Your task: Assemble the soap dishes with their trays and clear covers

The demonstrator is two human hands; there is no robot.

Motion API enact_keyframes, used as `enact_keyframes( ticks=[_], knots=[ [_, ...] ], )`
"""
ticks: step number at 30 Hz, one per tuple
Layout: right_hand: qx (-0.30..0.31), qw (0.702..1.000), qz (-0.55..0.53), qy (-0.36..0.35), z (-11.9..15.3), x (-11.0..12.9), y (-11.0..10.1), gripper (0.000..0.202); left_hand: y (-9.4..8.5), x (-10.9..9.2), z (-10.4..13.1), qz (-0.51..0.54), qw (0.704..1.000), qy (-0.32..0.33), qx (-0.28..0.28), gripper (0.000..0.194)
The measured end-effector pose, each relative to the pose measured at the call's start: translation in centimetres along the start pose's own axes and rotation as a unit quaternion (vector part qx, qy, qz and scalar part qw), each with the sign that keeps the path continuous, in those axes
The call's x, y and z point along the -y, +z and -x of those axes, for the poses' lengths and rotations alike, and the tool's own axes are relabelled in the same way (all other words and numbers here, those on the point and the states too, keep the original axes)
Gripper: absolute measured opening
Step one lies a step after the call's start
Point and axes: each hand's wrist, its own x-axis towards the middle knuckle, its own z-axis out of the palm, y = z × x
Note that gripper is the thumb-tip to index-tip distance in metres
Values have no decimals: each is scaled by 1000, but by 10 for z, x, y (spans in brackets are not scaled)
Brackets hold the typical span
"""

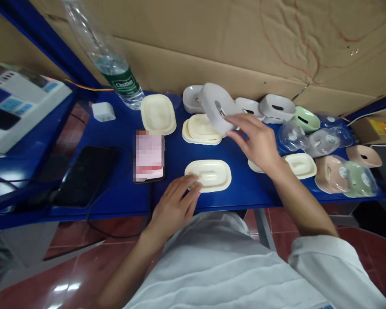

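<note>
Between the thumb and fingers of my right hand (255,137) is a grey plastic case with an oval slot (217,105), tilted and raised over the table. Behind its lower edge sits a stack of cream plastic lids (199,128), partly covered by the case. My left hand (180,195) rests at the left end of a cream oval tray-like piece (212,175) with a raised middle, its fingertips on the rim. Partly hidden under my right wrist is another cream piece (256,166), beside a similar cream oval piece (300,165).
Grey cases (277,108) line the cardboard wall, with a green case (306,119) beside them. Clear covers (292,136) and a peach case (330,174) lie at right. A phone (149,156), water bottle (119,77), white adapter (103,111) and dark tablet-like device (85,176) occupy the left.
</note>
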Motion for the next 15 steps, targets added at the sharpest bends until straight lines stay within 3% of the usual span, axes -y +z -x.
enact_keyframes(
  ticks=[3,7,11,15],
  knots=[
    [46,994,-73,-73,60,8,-20,41,0,-1,0,-19,1000,-11,-13,35],
    [102,988,-96,-59,112,21,-16,50,1,-1,0,-27,996,-20,-84,56],
    [105,988,-107,-40,119,26,-1,49,2,0,-2,-29,996,-8,-90,63],
    [93,988,-114,-39,114,30,13,57,1,-1,-4,-34,997,-13,-73,54]
  ],
)
